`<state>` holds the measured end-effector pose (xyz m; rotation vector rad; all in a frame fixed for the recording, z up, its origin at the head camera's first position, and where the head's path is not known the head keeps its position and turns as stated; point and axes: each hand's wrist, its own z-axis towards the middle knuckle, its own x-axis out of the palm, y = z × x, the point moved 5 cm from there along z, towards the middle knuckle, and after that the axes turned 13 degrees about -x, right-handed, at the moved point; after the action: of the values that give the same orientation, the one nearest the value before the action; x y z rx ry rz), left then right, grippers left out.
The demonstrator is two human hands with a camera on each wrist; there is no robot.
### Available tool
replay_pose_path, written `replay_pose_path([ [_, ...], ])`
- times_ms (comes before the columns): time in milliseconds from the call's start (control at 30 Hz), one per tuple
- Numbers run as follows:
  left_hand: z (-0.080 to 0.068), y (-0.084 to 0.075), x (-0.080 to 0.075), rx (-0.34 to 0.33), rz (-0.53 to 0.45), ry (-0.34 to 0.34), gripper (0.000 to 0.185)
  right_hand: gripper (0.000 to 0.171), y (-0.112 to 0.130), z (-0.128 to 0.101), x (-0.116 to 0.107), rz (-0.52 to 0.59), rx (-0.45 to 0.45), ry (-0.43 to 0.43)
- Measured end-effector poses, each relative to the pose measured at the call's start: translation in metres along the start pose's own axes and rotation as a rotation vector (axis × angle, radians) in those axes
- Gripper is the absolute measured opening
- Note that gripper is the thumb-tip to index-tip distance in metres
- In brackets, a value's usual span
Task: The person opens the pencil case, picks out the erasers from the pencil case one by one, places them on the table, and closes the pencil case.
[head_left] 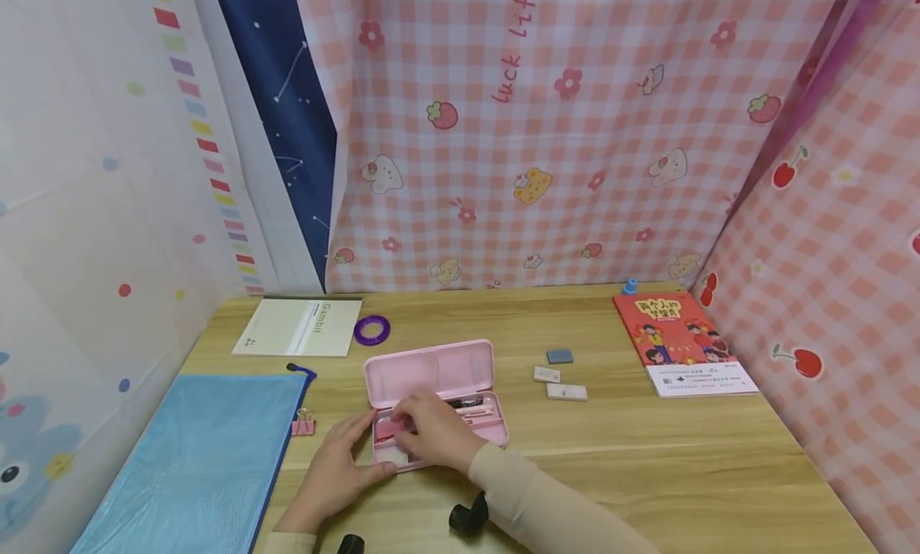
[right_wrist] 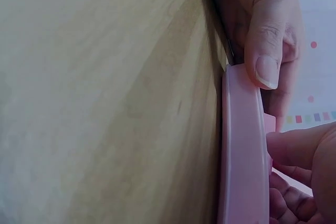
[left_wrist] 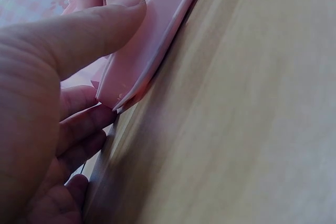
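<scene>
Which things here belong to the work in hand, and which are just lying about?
Apparently in the job: pink pencil case, black pen inside it, left hand at its edge, right hand inside.

Apparently just lying about: three small blocks, notebook, purple ring, blue pouch, pink clip, red book, small blue object.

One pencil case (head_left: 431,372), three loose erasers (head_left: 547,374), one binder clip (head_left: 303,427).

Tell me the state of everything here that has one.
Pink pencil case: open, lid raised.
Notebook: closed, flat.
Red book: closed, flat.
Blue folder: flat; whether fastened, unclear.
Binder clip: whether clamped on anything, unclear.
Purple ring: lying flat.
Left hand: holding the case's left end.
Right hand: fingers in the case; grip hidden.
</scene>
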<state>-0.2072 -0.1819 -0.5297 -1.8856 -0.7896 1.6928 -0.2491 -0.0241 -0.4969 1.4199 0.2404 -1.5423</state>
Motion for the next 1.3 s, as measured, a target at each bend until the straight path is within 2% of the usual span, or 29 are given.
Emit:
replay_pose_path([
  [300,0.000,-0.002,0.001,0.003,-0.003,-0.002,0.094,0.006,-0.001,0.004,0.001,-0.003,-0.004,-0.028],
  [567,-0.001,-0.001,0.002,0.018,-0.004,-0.015,0.092,0.006,-0.001,0.004,0.000,-0.028,-0.011,-0.026],
  [733,0.000,0.000,0.003,0.007,-0.001,-0.010,0.094,0.007,0.000,-0.007,-0.012,-0.003,0.001,-0.046],
  [900,0.001,0.000,0.004,-0.014,0.013,-0.006,0.096,0.007,-0.007,-0.034,-0.037,0.109,0.061,-0.115],
  [1100,0.001,-0.002,0.003,-0.021,0.029,0.003,0.098,0.007,-0.031,-0.081,-0.075,0.217,0.175,-0.206],
  [1233,0.001,-0.002,0.002,-0.012,0.031,-0.003,0.098,0.008,-0.061,-0.115,-0.101,0.205,0.231,-0.280],
  [1300,0.001,-0.002,0.002,-0.004,0.030,-0.006,0.098,0.009,-0.080,-0.133,-0.112,0.183,0.288,-0.291],
])
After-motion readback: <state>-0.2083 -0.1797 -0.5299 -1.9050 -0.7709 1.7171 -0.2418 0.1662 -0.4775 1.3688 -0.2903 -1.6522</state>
